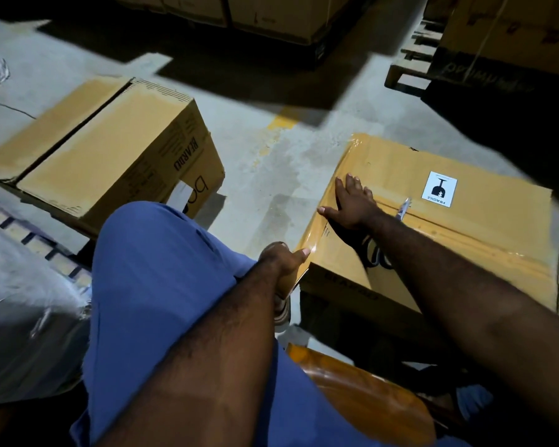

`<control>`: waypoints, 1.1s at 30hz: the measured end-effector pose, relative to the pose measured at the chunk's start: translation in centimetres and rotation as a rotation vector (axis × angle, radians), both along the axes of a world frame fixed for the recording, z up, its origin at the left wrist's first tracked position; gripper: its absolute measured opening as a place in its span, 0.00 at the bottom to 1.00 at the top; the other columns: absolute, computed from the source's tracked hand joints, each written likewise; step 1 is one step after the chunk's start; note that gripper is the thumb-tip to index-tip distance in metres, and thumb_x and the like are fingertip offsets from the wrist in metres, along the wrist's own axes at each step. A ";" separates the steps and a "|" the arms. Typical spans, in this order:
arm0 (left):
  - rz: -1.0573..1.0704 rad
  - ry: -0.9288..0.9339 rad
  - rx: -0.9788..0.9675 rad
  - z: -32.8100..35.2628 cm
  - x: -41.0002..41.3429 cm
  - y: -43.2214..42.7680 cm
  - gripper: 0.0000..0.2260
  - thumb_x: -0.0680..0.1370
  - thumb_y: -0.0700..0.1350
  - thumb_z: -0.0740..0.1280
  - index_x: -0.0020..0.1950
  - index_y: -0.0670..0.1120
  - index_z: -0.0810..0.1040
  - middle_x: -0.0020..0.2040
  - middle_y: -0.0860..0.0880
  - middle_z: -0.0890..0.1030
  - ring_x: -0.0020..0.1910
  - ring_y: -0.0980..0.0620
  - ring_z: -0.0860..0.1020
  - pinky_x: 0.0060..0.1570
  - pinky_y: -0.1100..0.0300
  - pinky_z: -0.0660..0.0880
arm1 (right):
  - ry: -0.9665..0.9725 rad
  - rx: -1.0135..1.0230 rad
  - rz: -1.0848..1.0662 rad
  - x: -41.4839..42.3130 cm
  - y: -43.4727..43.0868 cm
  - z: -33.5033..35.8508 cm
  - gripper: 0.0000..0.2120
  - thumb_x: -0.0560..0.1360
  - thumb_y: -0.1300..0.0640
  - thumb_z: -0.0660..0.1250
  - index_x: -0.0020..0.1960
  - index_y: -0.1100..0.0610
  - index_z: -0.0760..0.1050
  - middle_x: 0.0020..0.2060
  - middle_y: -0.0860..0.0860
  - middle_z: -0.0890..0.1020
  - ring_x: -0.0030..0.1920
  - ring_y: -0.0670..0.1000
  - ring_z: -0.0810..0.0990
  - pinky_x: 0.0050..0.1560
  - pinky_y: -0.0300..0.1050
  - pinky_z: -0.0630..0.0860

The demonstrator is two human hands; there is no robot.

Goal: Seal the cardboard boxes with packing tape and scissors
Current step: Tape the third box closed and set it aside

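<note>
The right hand lies flat, fingers spread, on the taped box at right. The left hand grips the box's near left corner, thumb on the glossy tape. Scissors lie on the box, partly under the right forearm. A second box sits far left.

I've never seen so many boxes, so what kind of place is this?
Most likely a warehouse or storeroom. Big cardboard boxes sit on a wooden pallet at the back, the floor is bare concrete with a yellow painted mark, and the nearest box carries a fragile sticker.
</note>
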State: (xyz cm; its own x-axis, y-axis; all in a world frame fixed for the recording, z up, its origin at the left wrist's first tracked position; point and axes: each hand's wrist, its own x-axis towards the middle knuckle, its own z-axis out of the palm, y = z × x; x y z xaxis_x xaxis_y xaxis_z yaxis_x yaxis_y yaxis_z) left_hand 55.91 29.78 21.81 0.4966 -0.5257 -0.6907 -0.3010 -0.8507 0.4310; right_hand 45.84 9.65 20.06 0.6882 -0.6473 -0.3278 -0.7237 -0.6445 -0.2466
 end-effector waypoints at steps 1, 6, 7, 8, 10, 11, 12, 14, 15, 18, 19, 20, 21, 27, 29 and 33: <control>0.002 -0.016 0.003 0.0 0.0 0.0 0.35 0.79 0.66 0.63 0.76 0.43 0.68 0.72 0.40 0.73 0.67 0.39 0.75 0.62 0.49 0.75 | 0.000 0.009 -0.002 -0.2 -0.2 0.1 0.48 0.79 0.30 0.57 0.83 0.58 0.40 0.81 0.61 0.40 0.82 0.61 0.41 0.79 0.61 0.44; 0.023 -0.223 -0.170 0.4 -0.7 -0.6 0.28 0.75 0.58 0.74 0.69 0.46 0.71 0.67 0.43 0.75 0.64 0.41 0.76 0.57 0.49 0.77 | 0.006 0.047 0.033 -1.2 -0.7 0.5 0.57 0.72 0.26 0.64 0.83 0.56 0.38 0.82 0.58 0.39 0.82 0.60 0.40 0.79 0.60 0.45; -0.007 -0.269 -0.229 0.5 -0.9 -0.8 0.27 0.75 0.56 0.74 0.69 0.47 0.72 0.67 0.44 0.74 0.64 0.42 0.75 0.59 0.48 0.77 | 0.012 0.059 0.041 -1.2 -0.8 0.7 0.59 0.71 0.25 0.66 0.83 0.55 0.37 0.82 0.58 0.38 0.82 0.60 0.40 0.79 0.61 0.44; -0.049 -0.313 -0.289 0.7 -1.1 -1.1 0.25 0.76 0.53 0.74 0.70 0.48 0.72 0.67 0.45 0.74 0.65 0.43 0.74 0.60 0.47 0.76 | 0.023 0.071 0.051 -1.2 -1.0 0.7 0.61 0.69 0.25 0.67 0.83 0.54 0.36 0.82 0.58 0.38 0.82 0.60 0.39 0.79 0.61 0.44; -0.162 -0.388 -0.402 1.0 -1.6 -2.0 0.20 0.79 0.47 0.72 0.70 0.47 0.74 0.66 0.46 0.76 0.64 0.44 0.75 0.61 0.49 0.75 | 0.051 0.090 0.065 -1.0 -1.2 0.8 0.64 0.67 0.26 0.70 0.82 0.51 0.34 0.81 0.58 0.36 0.81 0.60 0.38 0.79 0.61 0.43; -0.206 -0.407 -0.444 1.0 -1.8 -2.6 0.18 0.79 0.43 0.70 0.68 0.46 0.76 0.64 0.45 0.78 0.62 0.44 0.76 0.59 0.52 0.75 | 0.057 0.096 0.074 -0.8 -1.4 0.8 0.64 0.66 0.27 0.72 0.82 0.51 0.33 0.81 0.59 0.36 0.81 0.61 0.37 0.79 0.62 0.43; -0.231 -0.414 -0.461 0.9 -2.1 -3.1 0.16 0.78 0.39 0.70 0.67 0.44 0.76 0.62 0.44 0.78 0.61 0.44 0.77 0.56 0.55 0.74 | 0.055 0.091 0.091 -0.7 -1.4 1.0 0.65 0.66 0.27 0.73 0.82 0.50 0.32 0.81 0.59 0.35 0.81 0.61 0.37 0.79 0.62 0.44; -0.253 -0.391 -0.436 0.8 -2.4 -4.3 0.16 0.75 0.33 0.69 0.62 0.42 0.76 0.58 0.43 0.78 0.57 0.44 0.77 0.47 0.58 0.71 | 0.025 0.033 0.185 -0.4 -1.5 1.4 0.62 0.68 0.30 0.73 0.83 0.52 0.35 0.81 0.59 0.38 0.81 0.61 0.38 0.80 0.63 0.46; -0.255 -0.376 -0.414 0.7 -2.6 -4.8 0.16 0.74 0.31 0.69 0.60 0.42 0.76 0.56 0.43 0.78 0.55 0.44 0.77 0.44 0.58 0.69 | -0.007 -0.008 0.256 -0.3 -1.6 1.4 0.58 0.71 0.33 0.73 0.83 0.54 0.40 0.82 0.59 0.42 0.82 0.60 0.41 0.80 0.63 0.48; -0.221 -0.378 -0.385 0.5 -3.2 -6.1 0.12 0.77 0.32 0.65 0.59 0.40 0.75 0.55 0.42 0.79 0.51 0.43 0.77 0.43 0.56 0.68 | -0.187 -0.105 0.421 -0.6 -1.5 0.5 0.29 0.79 0.49 0.68 0.76 0.58 0.65 0.75 0.57 0.69 0.76 0.61 0.65 0.71 0.57 0.69; -0.209 -0.393 -0.375 0.3 -3.2 -6.4 0.11 0.78 0.34 0.65 0.59 0.41 0.76 0.55 0.42 0.80 0.53 0.42 0.78 0.44 0.55 0.71 | -0.236 -0.150 0.453 -0.9 -1.5 0.0 0.21 0.80 0.52 0.66 0.70 0.57 0.71 0.67 0.55 0.75 0.69 0.60 0.73 0.62 0.55 0.75; -0.196 -0.405 -0.359 0.1 -3.3 -6.7 0.10 0.79 0.36 0.65 0.60 0.41 0.76 0.55 0.41 0.81 0.54 0.41 0.79 0.46 0.54 0.72 | -0.266 -0.192 0.472 -1.0 -1.5 -0.4 0.16 0.81 0.53 0.63 0.67 0.56 0.73 0.62 0.54 0.77 0.62 0.58 0.77 0.56 0.54 0.77; -0.184 -0.411 -0.340 0.0 -3.3 -6.9 0.09 0.80 0.38 0.65 0.60 0.41 0.77 0.56 0.41 0.81 0.54 0.41 0.80 0.46 0.55 0.72 | -0.279 -0.216 0.486 -1.0 -1.5 -0.7 0.15 0.81 0.52 0.61 0.65 0.57 0.75 0.60 0.54 0.78 0.59 0.57 0.77 0.54 0.54 0.77; -0.086 -0.329 -0.233 0.7 -2.7 -8.5 0.12 0.82 0.44 0.62 0.60 0.39 0.78 0.60 0.38 0.79 0.59 0.37 0.78 0.51 0.53 0.74 | -0.080 -0.160 0.605 2.2 -3.1 1.1 0.27 0.81 0.45 0.48 0.55 0.59 0.82 0.52 0.58 0.83 0.54 0.60 0.79 0.57 0.55 0.74; -0.034 -0.287 -0.205 0.8 -2.3 -9.4 0.13 0.82 0.46 0.61 0.61 0.40 0.78 0.61 0.39 0.79 0.60 0.38 0.78 0.52 0.52 0.75 | 0.069 -0.150 0.586 3.5 -3.6 2.4 0.21 0.82 0.46 0.52 0.60 0.53 0.81 0.57 0.54 0.83 0.58 0.57 0.78 0.57 0.52 0.75; 0.005 -0.256 -0.184 1.1 -1.3 -11.6 0.15 0.82 0.47 0.61 0.63 0.40 0.78 0.62 0.39 0.78 0.61 0.38 0.78 0.51 0.52 0.75 | 0.052 -0.008 0.484 5.6 -5.7 3.9 0.18 0.79 0.57 0.59 0.67 0.50 0.76 0.61 0.53 0.81 0.61 0.56 0.78 0.59 0.50 0.75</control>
